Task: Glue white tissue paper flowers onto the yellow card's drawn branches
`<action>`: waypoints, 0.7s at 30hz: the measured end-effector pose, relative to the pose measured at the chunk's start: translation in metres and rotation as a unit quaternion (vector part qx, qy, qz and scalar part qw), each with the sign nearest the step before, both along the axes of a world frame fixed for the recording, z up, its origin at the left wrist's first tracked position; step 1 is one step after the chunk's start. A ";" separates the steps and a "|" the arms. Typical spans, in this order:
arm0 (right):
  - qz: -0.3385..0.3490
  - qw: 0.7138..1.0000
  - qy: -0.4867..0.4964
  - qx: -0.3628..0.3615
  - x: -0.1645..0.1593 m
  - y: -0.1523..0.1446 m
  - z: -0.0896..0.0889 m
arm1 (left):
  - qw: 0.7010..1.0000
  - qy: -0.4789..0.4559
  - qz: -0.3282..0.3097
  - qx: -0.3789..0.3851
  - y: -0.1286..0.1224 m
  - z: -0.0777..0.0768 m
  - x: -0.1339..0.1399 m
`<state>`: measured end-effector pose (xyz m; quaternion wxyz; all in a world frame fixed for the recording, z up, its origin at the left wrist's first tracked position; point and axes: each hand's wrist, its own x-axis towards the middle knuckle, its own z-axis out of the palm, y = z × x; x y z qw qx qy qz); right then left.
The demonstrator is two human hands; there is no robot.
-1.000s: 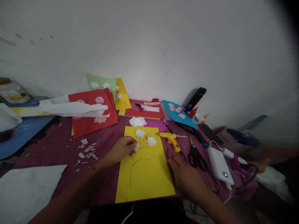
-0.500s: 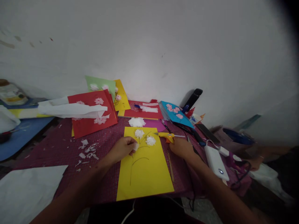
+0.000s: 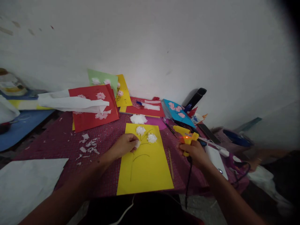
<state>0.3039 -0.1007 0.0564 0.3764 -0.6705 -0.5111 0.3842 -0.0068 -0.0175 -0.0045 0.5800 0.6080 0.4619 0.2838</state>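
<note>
On the table lies a yellow sheet of card with curved stems drawn on it. Two white paper flowers, one upper and one to its right, sit near its top. Over the card's left side, my left hand pinches a small white piece of paper. My right hand, right of the card, is wrapped round a yellow hot glue gun with a lit orange light and a clear glue stick out of its back. Its dark cord hangs down.
White paper scraps lie left of the card. Behind stand a red card with pink flowers and a blue card. A thin wooden stick lies beside the yellow card. A white power bank and another person's hand are at right.
My right hand has moved the glue gun to the right, away from the card's upper right edge. My left hand stays over the card with the white paper piece.
</note>
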 end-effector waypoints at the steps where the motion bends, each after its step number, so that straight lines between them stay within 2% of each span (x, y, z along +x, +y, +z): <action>1: 0.011 0.999 0.029 -0.010 -0.003 -0.006 0.000 | 1.000 0.004 -0.002 0.004 0.000 0.000 0.000; 3: 0.040 0.997 0.055 -0.036 -0.009 -0.015 0.000 | 1.000 0.010 -0.007 0.013 0.000 -0.001 -0.001; 10: 0.155 0.978 -0.006 -0.140 -0.037 -0.024 0.006 | 0.999 0.018 -0.014 0.029 0.001 -0.005 -0.002; 15: 0.184 0.972 -0.045 -0.141 -0.051 -0.019 0.014 | 0.999 0.019 -0.020 0.021 0.000 -0.002 -0.002; 21: 0.212 0.965 -0.060 -0.143 -0.053 -0.018 0.012 | 0.999 0.035 -0.022 0.024 -0.001 0.005 -0.002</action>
